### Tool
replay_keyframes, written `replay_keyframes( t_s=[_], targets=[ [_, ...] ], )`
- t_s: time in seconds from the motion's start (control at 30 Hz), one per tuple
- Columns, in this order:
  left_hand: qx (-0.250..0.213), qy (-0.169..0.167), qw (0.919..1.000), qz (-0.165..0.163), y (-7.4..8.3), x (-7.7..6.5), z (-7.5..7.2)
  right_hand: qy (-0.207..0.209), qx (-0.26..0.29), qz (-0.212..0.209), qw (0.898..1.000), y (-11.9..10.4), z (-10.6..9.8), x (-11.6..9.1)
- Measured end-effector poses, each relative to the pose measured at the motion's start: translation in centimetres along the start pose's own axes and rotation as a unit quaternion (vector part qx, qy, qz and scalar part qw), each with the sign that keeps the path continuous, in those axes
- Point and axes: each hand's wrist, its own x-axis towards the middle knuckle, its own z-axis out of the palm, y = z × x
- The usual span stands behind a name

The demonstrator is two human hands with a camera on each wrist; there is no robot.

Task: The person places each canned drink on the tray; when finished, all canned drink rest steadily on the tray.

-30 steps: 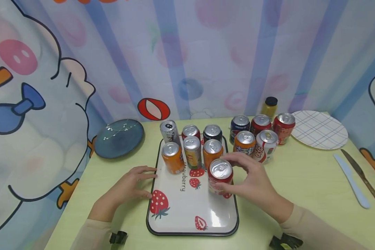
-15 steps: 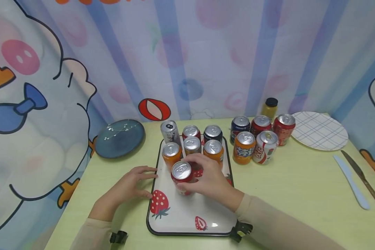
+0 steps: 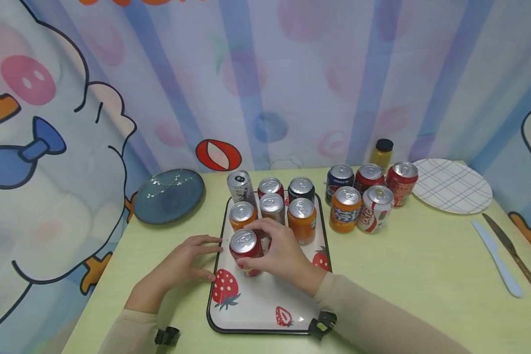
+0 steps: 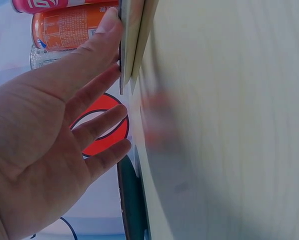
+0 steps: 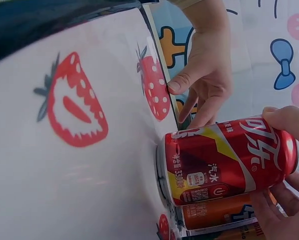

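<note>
My right hand grips a red cola can round its upper part, thumb on the near side. The can is upright at the left of the strawberry-print tray, right in front of an orange soda can. In the right wrist view the can's base is at the white tray surface. My left hand is at the tray's left edge, fingers spread and fingertips at the rim. Behind the held can stand a yellowish can, a second orange can, and a back row of silver, red and black cans.
Right of the tray stands a cluster of several cans, among them an orange one and a white one. A yellow bottle, a checked plate and two knives lie beyond. A dark blue plate is back left.
My right hand has carried the red cola can leftward across the tray, from its right side to in front of the left orange can. The left hand has stayed at the tray's edge.
</note>
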Motion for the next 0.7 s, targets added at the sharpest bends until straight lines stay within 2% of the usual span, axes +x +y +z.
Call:
replay_keyframes(
  t_s=[0.2, 0.33, 0.5, 0.7],
  targets=[
    [0.002, 0.001, 1.0, 0.002, -0.1, 0.0, 0.1, -0.018, -0.017, 0.018, 1.0, -0.1, -0.5, -0.3],
    [-0.001, -0.001, 1.0, -0.001, -0.1, 0.1, 0.0, -0.015, -0.025, -0.001, 1.0, -0.1, -1.7, -1.0],
    [0.004, -0.002, 1.0, 0.006, -0.2, 0.0, 0.0, 0.012, -0.037, -0.048, 0.998, 0.1, -4.3, -2.5],
    [0.005, 0.001, 0.9998, 0.017, -0.3, 0.0, 0.1, 0.049, -0.081, -0.08, 0.992, 1.2, -8.6, -4.6]
  ],
)
